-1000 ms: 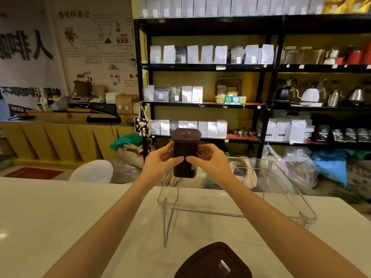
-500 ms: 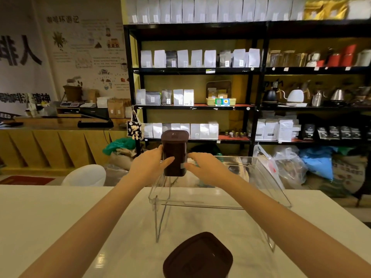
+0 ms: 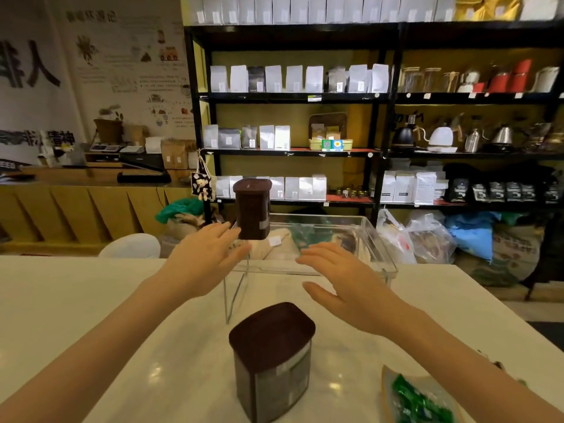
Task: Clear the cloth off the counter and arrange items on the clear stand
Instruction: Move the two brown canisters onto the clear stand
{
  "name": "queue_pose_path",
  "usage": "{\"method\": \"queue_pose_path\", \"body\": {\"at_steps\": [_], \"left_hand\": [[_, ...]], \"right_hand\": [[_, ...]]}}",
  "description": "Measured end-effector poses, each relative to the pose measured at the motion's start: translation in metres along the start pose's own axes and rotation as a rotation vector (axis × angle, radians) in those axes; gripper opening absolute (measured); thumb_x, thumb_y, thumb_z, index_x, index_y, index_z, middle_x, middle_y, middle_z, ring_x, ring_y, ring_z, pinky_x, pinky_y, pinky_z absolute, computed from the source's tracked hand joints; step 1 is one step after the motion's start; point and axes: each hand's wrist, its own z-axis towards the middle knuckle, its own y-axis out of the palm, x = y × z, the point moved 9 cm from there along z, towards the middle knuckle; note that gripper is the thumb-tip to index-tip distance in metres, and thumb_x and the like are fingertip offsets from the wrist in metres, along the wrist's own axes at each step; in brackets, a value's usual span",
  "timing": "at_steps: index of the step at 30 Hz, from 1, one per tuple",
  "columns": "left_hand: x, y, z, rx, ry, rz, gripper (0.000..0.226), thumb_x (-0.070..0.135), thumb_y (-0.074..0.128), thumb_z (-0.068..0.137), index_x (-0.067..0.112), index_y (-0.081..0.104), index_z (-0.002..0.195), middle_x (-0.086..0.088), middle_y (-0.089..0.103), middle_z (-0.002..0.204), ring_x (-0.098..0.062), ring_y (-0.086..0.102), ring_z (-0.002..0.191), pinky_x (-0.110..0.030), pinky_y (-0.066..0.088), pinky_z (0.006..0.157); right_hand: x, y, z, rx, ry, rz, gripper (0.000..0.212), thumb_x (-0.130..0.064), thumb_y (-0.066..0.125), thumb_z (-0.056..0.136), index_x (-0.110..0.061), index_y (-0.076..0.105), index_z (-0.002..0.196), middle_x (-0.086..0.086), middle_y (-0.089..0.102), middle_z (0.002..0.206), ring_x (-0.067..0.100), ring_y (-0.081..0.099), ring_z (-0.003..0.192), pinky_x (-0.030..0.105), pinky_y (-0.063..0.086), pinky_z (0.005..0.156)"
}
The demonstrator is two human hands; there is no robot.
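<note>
— Two bare hands hover over a white, glossy counter (image 3: 91, 300) in a shop; what step is this?

— Arranging, by my reading. No cloth shows on the counter. A clear stand (image 3: 378, 239), hard see-through plastic with a flat top and thin bent legs, sits at the far middle. One tall brown canister (image 3: 253, 209) stands upright on its far left corner.

— Is either hand holding it?

— No. The left hand (image 3: 204, 257) is spread flat, fingertips just beside the canister's base; touching or not, I cannot tell. The right hand (image 3: 345, 282) is likewise splayed and empty, over the stand's near edge.

— And next?

— Probably the second brown canister (image 3: 271, 358), near centre on the counter: boxy, rounded corners, smooth dark lid, pale label on its side. It calls for a grip around the sides and a lift onto the stand beside the first. A crinkly packet (image 3: 418, 398) with green contents lies at the near right.
</note>
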Motion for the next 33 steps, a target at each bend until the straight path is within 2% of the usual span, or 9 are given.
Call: {"method": "queue_pose_path", "body": {"at_steps": [3,6,9,12,15,19,27,29,33], "left_hand": [[0.007,0.008,-0.041,-0.027,-0.013,-0.216,0.072,0.061,0.018,0.082,0.027,0.020,0.145,0.006,0.023,0.155,-0.010,0.020,0.142,-0.030,0.018,0.116],[0.007,0.032,-0.074,-0.074,-0.054,-0.328,0.095,0.083,0.011,0.065,0.032,0.012,0.145,0.010,0.018,0.156,-0.009,0.019,0.143,-0.030,0.018,0.115],[0.009,0.057,-0.098,-0.093,-0.089,-0.573,0.099,0.082,0.033,0.063,0.033,0.008,0.145,0.014,0.022,0.153,-0.007,0.024,0.139,-0.027,0.023,0.111],[0.013,0.080,-0.114,-0.115,-0.137,-0.824,0.118,0.081,0.058,0.048,0.034,0.009,0.144,0.025,0.033,0.135,0.002,0.038,0.122,-0.020,0.029,0.101],[0.018,0.102,-0.123,-0.164,-0.119,-1.006,0.107,0.071,0.074,0.038,0.046,0.027,0.131,0.036,0.046,0.125,0.011,0.049,0.115,-0.022,0.037,0.103],[0.021,0.117,-0.130,-0.165,-0.125,-1.122,0.090,0.062,0.080,0.040,0.048,0.040,0.119,0.023,0.059,0.123,0.004,0.054,0.117,-0.019,0.045,0.099],[0.015,0.120,-0.126,-0.189,-0.119,-1.068,0.080,0.017,0.084,0.055,0.041,0.040,0.118,0.012,0.058,0.120,0.002,0.059,0.111,-0.010,0.050,0.086],[0.011,0.120,-0.123,-0.192,-0.126,-1.073,0.077,-0.002,0.080,0.062,0.036,0.043,0.119,0.009,0.061,0.115,0.005,0.063,0.102,-0.010,0.052,0.081],[0.007,0.114,-0.119,-0.144,-0.130,-1.010,0.074,-0.003,0.082,0.058,0.038,0.050,0.111,0.001,0.067,0.103,-0.004,0.066,0.087,-0.019,0.056,0.075]], "right_hand": [[-0.001,0.007,-0.027,0.010,-0.001,0.018,0.044,-0.036,0.040,0.086,-0.017,0.056,0.123,0.000,0.064,0.123,0.017,0.055,0.119,0.025,0.032,0.102],[-0.006,0.020,-0.046,-0.011,0.024,0.106,0.047,-0.035,0.040,0.087,-0.019,0.048,0.130,-0.002,0.058,0.129,0.015,0.051,0.121,0.021,0.035,0.101],[-0.005,0.042,-0.060,-0.081,0.154,0.358,0.055,-0.031,0.046,0.092,-0.025,0.025,0.142,-0.005,0.039,0.144,0.008,0.036,0.131,0.017,0.027,0.106],[-0.005,0.067,-0.070,-0.143,0.268,0.547,0.067,-0.029,0.052,0.090,-0.027,0.013,0.144,-0.005,0.039,0.145,0.008,0.037,0.130,0.024,0.033,0.106],[-0.010,0.085,-0.076,-0.160,0.332,0.718,0.067,-0.023,0.057,0.086,-0.036,0.016,0.138,-0.012,0.048,0.131,0.005,0.045,0.121,0.013,0.039,0.094],[-0.020,0.095,-0.078,-0.207,0.350,0.797,0.072,-0.021,0.065,0.081,-0.040,0.018,0.133,-0.027,0.044,0.114,-0.015,0.047,0.098,-0.008,0.036,0.073],[-0.018,0.092,-0.074,-0.241,0.362,0.791,0.072,-0.020,0.067,0.080,-0.024,0.023,0.137,-0.014,0.045,0.118,0.005,0.046,0.107,0.012,0.039,0.082],[-0.019,0.092,-0.073,-0.250,0.365,0.794,0.071,-0.021,0.066,0.081,-0.023,0.023,0.137,-0.014,0.045,0.117,0.005,0.046,0.107,0.008,0.038,0.076],[-0.019,0.090,-0.070,-0.263,0.376,0.825,0.068,-0.020,0.066,0.081,-0.020,0.026,0.136,-0.012,0.047,0.115,0.007,0.047,0.106,0.009,0.040,0.075]]}}
